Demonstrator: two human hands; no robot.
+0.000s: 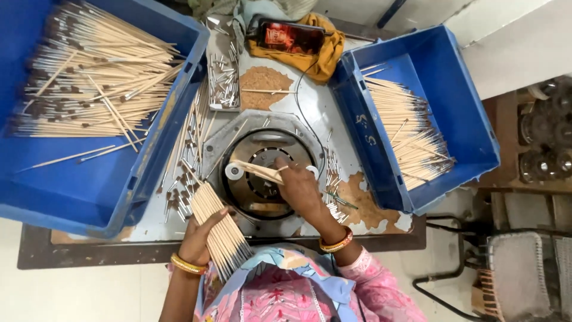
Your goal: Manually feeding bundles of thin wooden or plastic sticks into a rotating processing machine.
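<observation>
Holding a bundle of wooden brush handles (pixel 219 234) in the left hand (pixel 199 238) as ready stock, the person is feeding one handle (pixel 257 172) with the right hand (pixel 298 186), its grip pinched narrow, into the round machine (pixel 262 170) on the surface (pixel 325 104).
</observation>
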